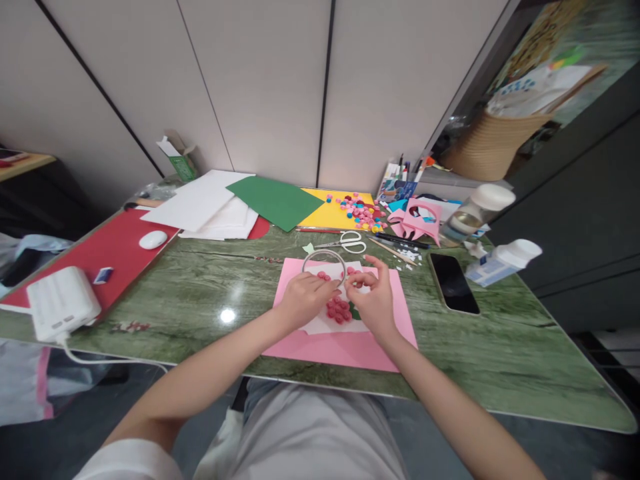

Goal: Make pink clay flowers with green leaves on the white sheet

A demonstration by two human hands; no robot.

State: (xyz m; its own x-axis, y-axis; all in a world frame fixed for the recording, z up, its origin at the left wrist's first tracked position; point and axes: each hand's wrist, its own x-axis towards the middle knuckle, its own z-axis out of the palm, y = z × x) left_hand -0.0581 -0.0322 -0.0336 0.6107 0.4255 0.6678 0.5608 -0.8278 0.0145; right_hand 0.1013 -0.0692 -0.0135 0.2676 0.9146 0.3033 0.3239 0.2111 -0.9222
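My left hand is closed on a thin ring, which looks like a nearly used-up roll of tape, standing up above the paper. Close to its right edge, my right hand pinches thumb and forefinger together, other fingers raised; what lies in the pinch is too small to make out. Below both hands is a white sheet on pink paper. A cluster of pink-red round pieces sits on the white sheet, with a dark green leaf shape beside it, partly covered by my right hand.
Beyond the hands lie scissors, a red pencil, green card and many coloured pieces on yellow paper. A phone and white-capped bottles are on the right. A white power bank is at left.
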